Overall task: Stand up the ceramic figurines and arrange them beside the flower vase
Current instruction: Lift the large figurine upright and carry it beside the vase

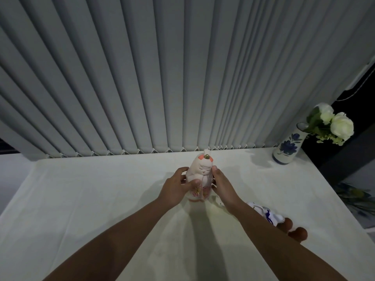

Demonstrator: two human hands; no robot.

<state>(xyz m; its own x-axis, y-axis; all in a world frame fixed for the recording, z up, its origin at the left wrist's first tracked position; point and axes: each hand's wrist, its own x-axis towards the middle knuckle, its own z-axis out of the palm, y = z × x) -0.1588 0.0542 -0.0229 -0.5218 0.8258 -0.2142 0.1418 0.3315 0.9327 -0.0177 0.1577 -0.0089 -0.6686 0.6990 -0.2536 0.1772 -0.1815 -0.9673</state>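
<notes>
A pale pink ceramic figurine (202, 171) with a painted face and flower patterns stands upright at the middle of the white table (101, 199). My left hand (178, 187) grips its left side and my right hand (221, 185) grips its right side. A second figurine (269, 217), white with blue marks and a red-brown base, lies on its side to the right, partly hidden by my right forearm. The white vase (288, 147) with blue flower painting holds white roses (336, 124) at the far right corner.
Grey vertical blinds (162, 78) hang right behind the table's far edge. The table's right edge runs diagonally past the vase, with dark floor and a patterned item (355, 197) beyond it.
</notes>
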